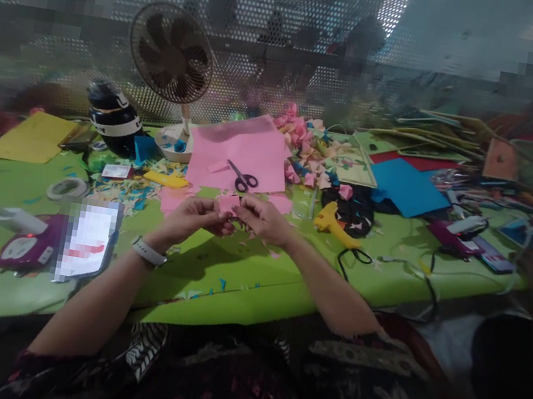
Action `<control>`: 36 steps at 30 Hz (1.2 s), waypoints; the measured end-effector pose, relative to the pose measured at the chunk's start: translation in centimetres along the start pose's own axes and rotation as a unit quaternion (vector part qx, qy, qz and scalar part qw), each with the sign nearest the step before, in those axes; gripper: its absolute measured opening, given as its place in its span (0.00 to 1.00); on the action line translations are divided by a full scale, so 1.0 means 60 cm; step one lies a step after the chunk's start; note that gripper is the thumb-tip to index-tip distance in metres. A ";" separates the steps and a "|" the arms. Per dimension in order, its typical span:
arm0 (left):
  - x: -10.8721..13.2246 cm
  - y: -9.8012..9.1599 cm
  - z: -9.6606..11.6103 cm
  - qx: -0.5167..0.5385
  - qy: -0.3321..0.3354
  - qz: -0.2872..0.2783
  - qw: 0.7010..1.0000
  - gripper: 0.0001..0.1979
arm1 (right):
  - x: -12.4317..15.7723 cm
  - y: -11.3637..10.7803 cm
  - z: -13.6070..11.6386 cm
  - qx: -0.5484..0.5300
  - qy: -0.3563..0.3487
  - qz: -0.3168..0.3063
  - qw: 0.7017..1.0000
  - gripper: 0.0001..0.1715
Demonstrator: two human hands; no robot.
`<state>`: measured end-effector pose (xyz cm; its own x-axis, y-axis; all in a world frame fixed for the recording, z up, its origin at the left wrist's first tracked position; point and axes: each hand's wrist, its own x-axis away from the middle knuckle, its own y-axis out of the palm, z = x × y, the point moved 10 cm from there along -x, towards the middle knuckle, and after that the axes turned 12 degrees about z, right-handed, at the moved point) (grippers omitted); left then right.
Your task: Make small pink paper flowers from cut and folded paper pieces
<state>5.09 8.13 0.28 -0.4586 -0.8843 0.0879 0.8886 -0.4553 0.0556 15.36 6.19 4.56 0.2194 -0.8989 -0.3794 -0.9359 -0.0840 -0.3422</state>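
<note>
A small piece of pink paper [229, 204] is held between my two hands, above the near part of the green-covered table. My left hand [197, 217], with a white band on its wrist, pinches the paper's left side. My right hand [266, 221] grips it from the right with bent fingers. Just beyond my hands lies a pair of dark-handled scissors [245, 183] on a large sheet of pink paper [235, 144]. Behind and to the right of that sheet, pink and cream folded paper pieces [302, 134] are heaped up.
A yellow glue gun [336, 225] with a black cord lies at right. Left are a lit phone [88, 242], a purple device [29, 246], a tape roll [66, 189] and paper scraps. A fan [172, 53] and dark bottle [113, 118] stand behind; blue paper [410, 187] lies right.
</note>
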 end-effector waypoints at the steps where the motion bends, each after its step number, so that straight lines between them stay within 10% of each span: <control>1: 0.000 0.000 0.001 -0.010 0.002 -0.001 1.000 0.22 | -0.001 -0.003 -0.003 0.014 -0.008 0.006 1.000 0.25; 18: 0.000 -0.035 0.025 -0.041 0.107 0.136 0.984 0.23 | 0.002 0.010 -0.013 0.020 -0.005 -0.049 0.999 0.19; 22: 0.004 -0.021 0.020 -0.077 0.070 0.070 0.992 0.21 | 0.005 -0.028 0.006 0.051 0.053 -0.120 0.990 0.19; 24: 0.010 0.005 -0.001 -0.134 0.005 -0.025 0.991 0.22 | -0.009 -0.094 0.031 0.113 0.080 -0.045 0.989 0.17; 28: 0.021 0.025 -0.047 -0.230 -0.069 -0.127 0.962 0.23 | -0.022 -0.231 0.086 0.387 0.142 0.169 0.895 0.11; 36: -0.004 -0.004 -0.064 -0.376 -0.038 -0.041 0.925 0.23 | -0.026 -0.217 0.185 0.513 0.239 0.096 0.819 0.19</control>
<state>5.02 8.04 -3.55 -0.4992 -0.8464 0.1857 0.5925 -0.4898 -0.6396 30.28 13.45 0.04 -0.2675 -0.9392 -0.2152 -0.1623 0.2641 -0.9507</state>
